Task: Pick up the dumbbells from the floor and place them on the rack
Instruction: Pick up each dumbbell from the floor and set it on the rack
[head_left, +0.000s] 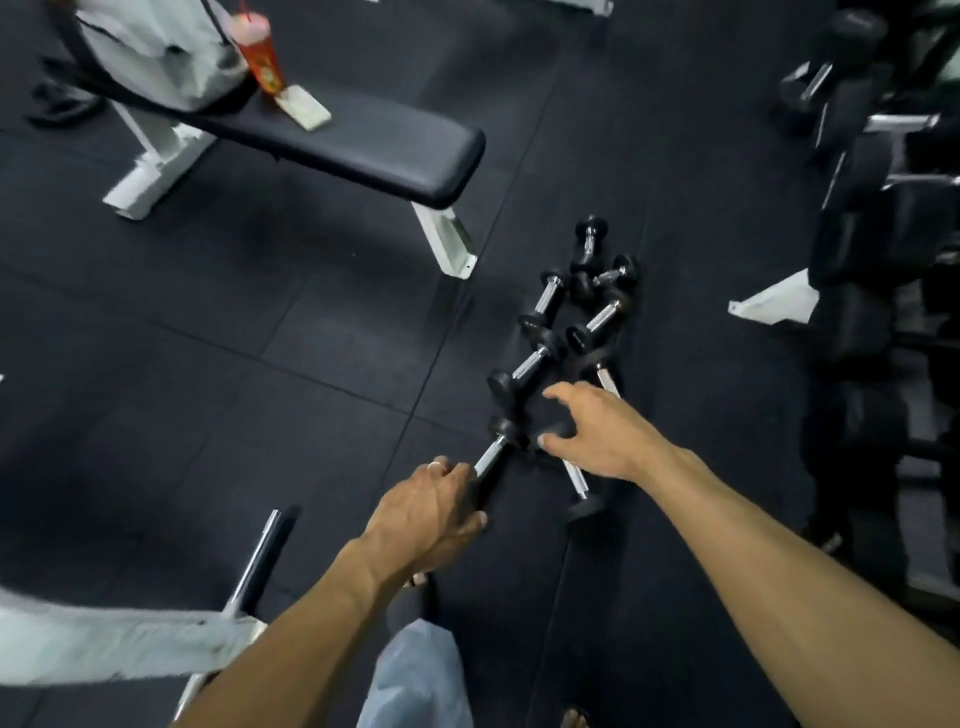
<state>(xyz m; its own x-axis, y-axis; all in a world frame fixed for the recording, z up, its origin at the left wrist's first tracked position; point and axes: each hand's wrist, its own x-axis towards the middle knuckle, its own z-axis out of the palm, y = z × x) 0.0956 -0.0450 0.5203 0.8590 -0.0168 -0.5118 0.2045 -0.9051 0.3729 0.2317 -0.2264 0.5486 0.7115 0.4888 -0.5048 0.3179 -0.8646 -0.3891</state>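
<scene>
Several small black dumbbells with chrome handles lie in a loose cluster on the black rubber floor. My left hand is closed around the near end of one dumbbell, whose chrome handle and far head stick out past my fingers. My right hand hovers over the neighbouring dumbbell, fingers spread and curled above its head, not gripping it. The dumbbell rack stands at the right edge, holding larger black dumbbells.
A black padded bench on a white frame stands at upper left, carrying a red cup and a small white item. A chrome bar on a white frame sits at lower left. White paper lies by the rack.
</scene>
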